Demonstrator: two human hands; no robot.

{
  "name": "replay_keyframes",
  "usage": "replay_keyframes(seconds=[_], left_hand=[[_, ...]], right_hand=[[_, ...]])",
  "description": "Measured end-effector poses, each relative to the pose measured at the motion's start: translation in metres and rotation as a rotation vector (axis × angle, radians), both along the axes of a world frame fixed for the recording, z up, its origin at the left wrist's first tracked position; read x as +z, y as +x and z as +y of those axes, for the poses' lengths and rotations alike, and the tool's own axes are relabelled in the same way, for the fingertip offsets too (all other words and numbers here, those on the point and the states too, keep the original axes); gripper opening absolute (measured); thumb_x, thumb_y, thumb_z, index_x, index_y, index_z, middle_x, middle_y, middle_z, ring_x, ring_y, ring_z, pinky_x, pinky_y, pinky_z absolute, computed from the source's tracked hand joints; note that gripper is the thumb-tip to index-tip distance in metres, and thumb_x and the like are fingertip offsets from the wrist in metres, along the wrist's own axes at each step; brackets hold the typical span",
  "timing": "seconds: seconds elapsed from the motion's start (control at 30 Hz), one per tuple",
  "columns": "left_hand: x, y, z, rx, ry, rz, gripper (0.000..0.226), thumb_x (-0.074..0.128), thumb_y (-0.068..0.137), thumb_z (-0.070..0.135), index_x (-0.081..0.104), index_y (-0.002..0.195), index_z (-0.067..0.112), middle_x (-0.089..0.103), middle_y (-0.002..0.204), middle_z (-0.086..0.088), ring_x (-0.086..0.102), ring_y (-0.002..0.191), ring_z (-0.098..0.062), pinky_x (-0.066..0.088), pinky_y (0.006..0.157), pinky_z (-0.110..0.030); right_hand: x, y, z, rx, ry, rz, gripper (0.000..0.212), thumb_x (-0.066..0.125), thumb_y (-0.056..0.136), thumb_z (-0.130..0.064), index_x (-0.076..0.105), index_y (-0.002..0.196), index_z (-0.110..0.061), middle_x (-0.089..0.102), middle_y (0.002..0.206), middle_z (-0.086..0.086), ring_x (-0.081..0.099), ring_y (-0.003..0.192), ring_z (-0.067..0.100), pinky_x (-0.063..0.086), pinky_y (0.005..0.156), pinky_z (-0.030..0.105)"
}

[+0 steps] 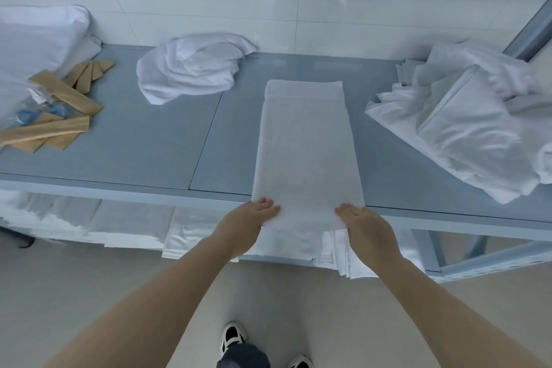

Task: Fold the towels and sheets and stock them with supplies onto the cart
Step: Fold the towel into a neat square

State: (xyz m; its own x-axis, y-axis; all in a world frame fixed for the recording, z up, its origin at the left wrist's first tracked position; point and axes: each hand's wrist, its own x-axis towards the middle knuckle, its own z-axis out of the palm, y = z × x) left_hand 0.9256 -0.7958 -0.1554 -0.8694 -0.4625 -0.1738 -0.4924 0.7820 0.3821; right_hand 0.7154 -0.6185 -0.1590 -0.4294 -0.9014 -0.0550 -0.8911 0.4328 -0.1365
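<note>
A white towel [304,143], folded into a long strip, lies lengthwise on the grey-blue table [149,143], its near end hanging over the front edge. My left hand [248,222] holds the near left corner of that end, fingers on top. My right hand [366,228] holds the near right corner the same way. A crumpled white towel [191,72] sits at the back centre-left. A heap of white sheets [466,116] lies at the right.
White pillows [35,39] are stacked at the back left, with tan flat packets [62,104] and a clear bag of supplies [33,107] before them. Folded white linen [185,233] fills the shelf under the table. A metal frame post [531,33] rises at the right.
</note>
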Motion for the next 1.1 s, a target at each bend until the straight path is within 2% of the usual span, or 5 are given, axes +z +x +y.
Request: replay_keyframes(seconds=[0.1,0.23,0.63,0.9,1.1], left_hand=[[0.025,0.013,0.007,0.190,0.196,0.174,0.055,0.040,0.087,-0.007,0.061,0.126,0.025,0.057,0.133,0.009,0.050,0.124,-0.005,0.032,0.100,-0.010],[0.058,0.022,0.005,0.351,0.351,0.350,0.038,0.050,0.088,-0.003,0.067,0.101,0.028,0.067,0.085,0.017,0.054,0.060,0.007,0.037,0.057,-0.006],[0.109,-0.005,-0.024,0.513,0.493,0.794,0.019,0.052,0.097,0.019,0.062,0.092,0.004,0.059,0.079,0.000,0.051,0.071,-0.008,0.040,0.069,-0.026],[0.128,-0.076,-0.123,0.522,0.586,0.861,0.022,0.050,0.100,0.023,0.063,0.083,0.019,0.057,0.074,0.010,0.049,0.066,-0.004,0.040,0.059,-0.019],[0.038,-0.118,-0.165,0.756,1.038,0.260,0.032,0.051,0.099,0.036,0.058,0.116,0.010,0.066,0.105,-0.007,0.064,0.090,-0.022,0.053,0.079,-0.035]], right_hand=[[0.017,-0.001,0.019,-0.123,-0.247,-0.130,0.031,0.057,0.087,-0.004,0.065,0.113,-0.018,0.070,0.101,0.003,0.061,0.090,0.028,0.047,0.069,0.033],[0.037,-0.005,0.029,-0.157,-0.537,-0.391,0.014,0.072,0.084,-0.015,0.064,0.095,-0.016,0.064,0.079,-0.008,0.057,0.068,0.009,0.042,0.064,0.020],[0.085,-0.013,-0.019,-0.276,-0.982,-0.485,0.012,0.056,0.093,-0.028,0.050,0.095,-0.018,0.051,0.066,-0.011,0.049,0.059,-0.001,0.036,0.053,0.011],[0.115,-0.092,-0.121,-0.305,-0.927,-0.461,0.014,0.060,0.094,-0.032,0.054,0.097,-0.019,0.045,0.062,-0.008,0.044,0.056,0.001,0.034,0.054,0.012],[0.031,-0.131,-0.160,-0.680,-0.248,-0.992,0.044,0.055,0.096,-0.040,0.059,0.115,0.000,0.063,0.102,0.016,0.061,0.088,0.031,0.050,0.076,0.036]])
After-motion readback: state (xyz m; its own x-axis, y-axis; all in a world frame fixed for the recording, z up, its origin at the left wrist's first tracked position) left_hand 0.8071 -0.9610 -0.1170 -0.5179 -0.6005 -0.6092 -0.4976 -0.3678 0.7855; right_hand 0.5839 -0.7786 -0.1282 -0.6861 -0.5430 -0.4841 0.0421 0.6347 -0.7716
